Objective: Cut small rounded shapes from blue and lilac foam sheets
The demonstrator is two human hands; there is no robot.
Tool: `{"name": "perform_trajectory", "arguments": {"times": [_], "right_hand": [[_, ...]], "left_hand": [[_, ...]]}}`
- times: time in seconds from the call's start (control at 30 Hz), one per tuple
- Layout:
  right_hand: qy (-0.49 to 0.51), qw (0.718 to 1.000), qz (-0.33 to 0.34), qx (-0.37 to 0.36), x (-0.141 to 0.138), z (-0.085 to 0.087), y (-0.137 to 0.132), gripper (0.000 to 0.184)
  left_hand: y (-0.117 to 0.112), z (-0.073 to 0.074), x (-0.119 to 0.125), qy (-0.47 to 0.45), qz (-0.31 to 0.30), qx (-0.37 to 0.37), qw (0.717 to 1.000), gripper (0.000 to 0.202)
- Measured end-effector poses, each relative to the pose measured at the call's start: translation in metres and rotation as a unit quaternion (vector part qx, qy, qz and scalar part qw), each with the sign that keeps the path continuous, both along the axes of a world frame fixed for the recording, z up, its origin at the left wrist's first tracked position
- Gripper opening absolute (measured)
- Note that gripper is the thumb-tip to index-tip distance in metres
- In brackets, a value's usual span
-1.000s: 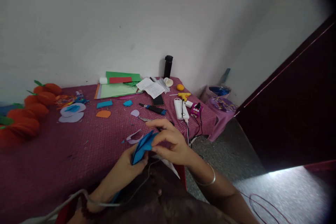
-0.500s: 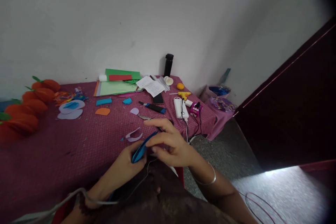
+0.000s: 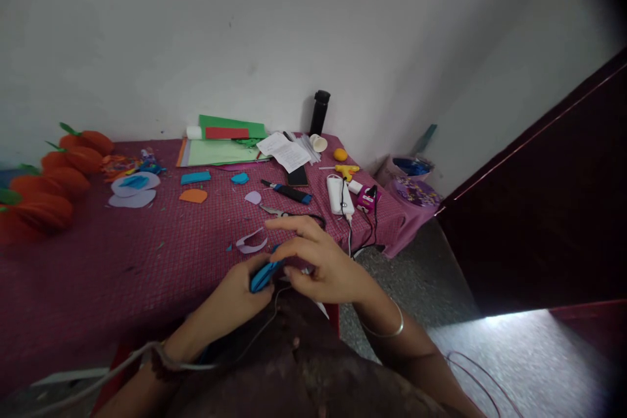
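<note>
Open room: surface [image 3: 142, 248] left of the left hand [image 3: 235, 294], inward from the orange pumpkins [image 3: 76, 182]. Low obstructions ahead: lavender cutout [image 3: 251, 249], scissors [image 3: 274, 211], then blue-and-black tool [image 3: 290, 193]. Right side: white power bank [image 3: 339, 196] with trailing cables [image 3: 350, 235]. Rear: upright black bottle [image 3: 320, 113]. Grey cord [image 3: 189, 365] crosses the left wrist. Clearance beneath the right hand [image 3: 326, 268] appears tight, though partly hidden.

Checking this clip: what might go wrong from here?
The blue piece could slip or crease, since only the left hand clearly grips it.
The pale cable crossing by the left wrist might snag as that arm moves.
The scissors lie just beyond the right hand, which might brush the blades.
</note>
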State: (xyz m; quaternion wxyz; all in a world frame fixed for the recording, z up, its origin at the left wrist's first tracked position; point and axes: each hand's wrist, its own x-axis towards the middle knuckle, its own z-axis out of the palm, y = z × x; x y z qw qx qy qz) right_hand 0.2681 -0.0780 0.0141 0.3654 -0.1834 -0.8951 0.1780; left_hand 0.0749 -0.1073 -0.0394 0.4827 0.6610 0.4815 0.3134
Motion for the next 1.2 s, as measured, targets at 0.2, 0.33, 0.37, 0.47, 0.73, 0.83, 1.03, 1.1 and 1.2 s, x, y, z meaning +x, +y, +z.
{"name": "perform_trajectory", "arguments": {"times": [0.2, 0.33, 0.37, 0.47, 0.73, 0.83, 1.03, 1.1, 1.2], "right_hand": [[-0.003, 1.000, 0.021, 0.004, 0.000, -0.001, 0.001, 0.039], [-0.010, 1.000, 0.016, 0.006, 0.000, -0.001, 0.001, 0.035], [-0.010, 1.000, 0.014, 0.008, 0.000, -0.001, 0.001, 0.035], [-0.011, 1.000, 0.012, 0.020, 0.001, -0.001, 0.002, 0.037], [-0.017, 1.000, 0.020, -0.010, 0.005, -0.001, 0.006, 0.025], [-0.027, 0.999, 0.018, -0.017, 0.007, 0.000, 0.008, 0.021], [-0.050, 0.999, 0.012, -0.012, 0.013, 0.000, 0.010, 0.021], [-0.047, 0.999, 0.015, -0.012, 0.014, 0.001, 0.011, 0.020], [-0.034, 0.999, 0.035, -0.016, 0.014, 0.001, 0.011, 0.018]], "left_hand": [[0.001, -0.002, -0.001, 0.013, -0.003, 0.000, 1.000, 0.009], [0.002, -0.006, -0.002, 0.004, -0.003, -0.003, 1.000, 0.010], [0.002, -0.007, -0.002, -0.001, -0.009, -0.007, 1.000, 0.010], [0.003, -0.007, -0.002, -0.013, -0.028, -0.021, 0.999, 0.008], [0.003, -0.003, -0.003, 0.008, -0.018, -0.011, 1.000, 0.006], [0.002, 0.002, -0.003, 0.021, -0.006, -0.007, 1.000, 0.010], [0.000, 0.009, -0.005, 0.036, 0.015, 0.001, 0.999, 0.033], [0.000, 0.009, -0.007, 0.043, 0.025, 0.015, 0.999, 0.037], [0.001, 0.009, -0.010, 0.039, 0.012, 0.019, 0.999, 0.034]]}}
